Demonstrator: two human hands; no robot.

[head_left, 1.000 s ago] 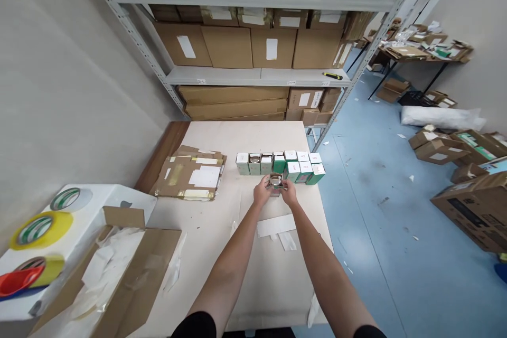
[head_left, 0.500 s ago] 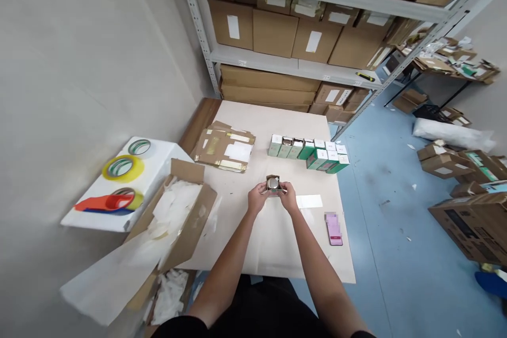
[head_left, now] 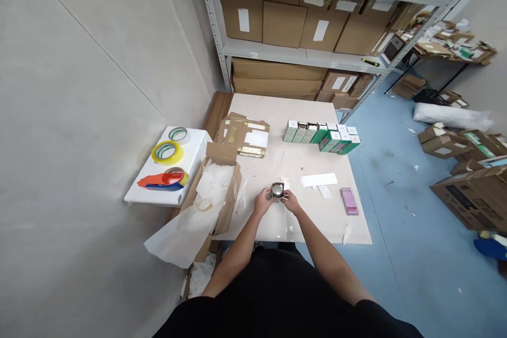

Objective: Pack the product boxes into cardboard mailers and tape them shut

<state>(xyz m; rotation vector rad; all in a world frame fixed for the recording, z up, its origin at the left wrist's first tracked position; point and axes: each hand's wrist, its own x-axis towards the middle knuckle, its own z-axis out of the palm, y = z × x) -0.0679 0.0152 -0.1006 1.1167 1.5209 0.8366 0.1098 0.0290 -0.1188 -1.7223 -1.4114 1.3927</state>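
Observation:
Both of my hands hold one small open box (head_left: 277,190) with a shiny round thing inside, just above the near part of the table (head_left: 269,111). My left hand (head_left: 263,202) grips its left side and my right hand (head_left: 291,202) grips its right side, fingers curled. Farther back on the table stands a row of several small green and white boxes (head_left: 321,136). A white paper strip (head_left: 319,179) lies to the right of my hands.
A pile of flattened cardboard (head_left: 244,134) lies at the table's back left. An open carton with white paper (head_left: 216,190) sits at the left edge, beside a white stand with tape rolls (head_left: 168,152). A pink phone (head_left: 349,201) lies right. Shelves of cartons (head_left: 285,24) stand behind.
My hands have drawn the small box back from the row of boxes toward the table's near edge. The view has pulled back and swung left, showing more of the wall and stand.

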